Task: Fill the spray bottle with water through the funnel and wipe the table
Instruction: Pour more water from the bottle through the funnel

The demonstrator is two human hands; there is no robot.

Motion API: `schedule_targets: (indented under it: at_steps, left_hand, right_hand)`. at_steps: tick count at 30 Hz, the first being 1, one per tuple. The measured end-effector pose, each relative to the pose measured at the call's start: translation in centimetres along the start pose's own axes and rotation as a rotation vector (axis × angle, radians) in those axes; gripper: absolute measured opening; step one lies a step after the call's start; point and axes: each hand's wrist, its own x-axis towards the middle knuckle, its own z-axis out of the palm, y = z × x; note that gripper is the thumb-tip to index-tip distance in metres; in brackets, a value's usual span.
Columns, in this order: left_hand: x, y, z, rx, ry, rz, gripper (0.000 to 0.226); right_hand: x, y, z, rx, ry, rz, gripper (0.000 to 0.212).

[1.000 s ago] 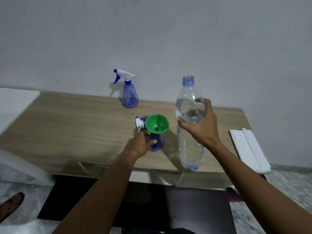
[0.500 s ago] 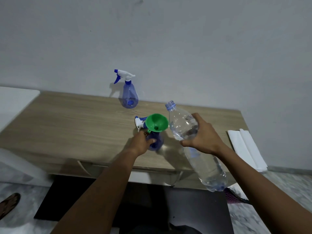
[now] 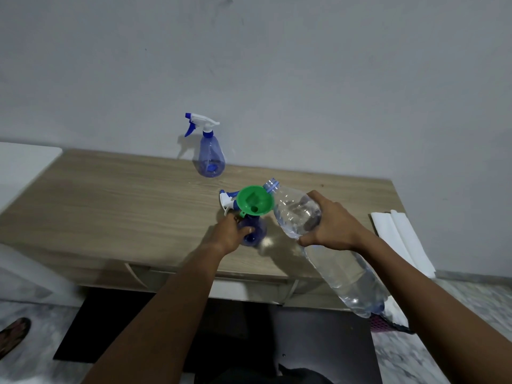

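Your right hand (image 3: 332, 225), wrapped round the water bottle (image 3: 340, 273), has tipped it over so its mouth now sits right at the rim of the funnel (image 3: 255, 200), while your left hand (image 3: 230, 234) grips the spray bottle (image 3: 255, 231) near the front edge of the tabletop (image 3: 124, 206), so pouring's basically about to start.

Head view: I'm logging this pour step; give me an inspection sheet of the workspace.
Surface: wooden table.
Job's things: green funnel sits in the spray bottle; spray head off, beside the funnel; water bottle tilted, mouth at the funnel rim; folded white cloth at table's right end.
Clutter: second spray bottle by the wall.
Hands: left hand grips the spray bottle; right hand grips the water bottle.
Cables: nothing seen.
Surroundings: grey wall; foot on floor, left.
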Motion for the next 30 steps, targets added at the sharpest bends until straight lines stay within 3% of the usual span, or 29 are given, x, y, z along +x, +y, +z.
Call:
schedule_targets:
  at_steps: [16,30]
  left_hand:
    - [1.5,-1.5,0.6,-0.018,0.0,0.013,0.055]
    - [-1.6,2.0,-0.2,-0.067,-0.007,0.01,0.048]
  right_hand:
    - [0.0,-0.8,-1.2,-0.062,-0.063,-0.013,0.072]
    - [0.1,-1.0,-1.9,-0.138,-0.116,-0.016,0.068]
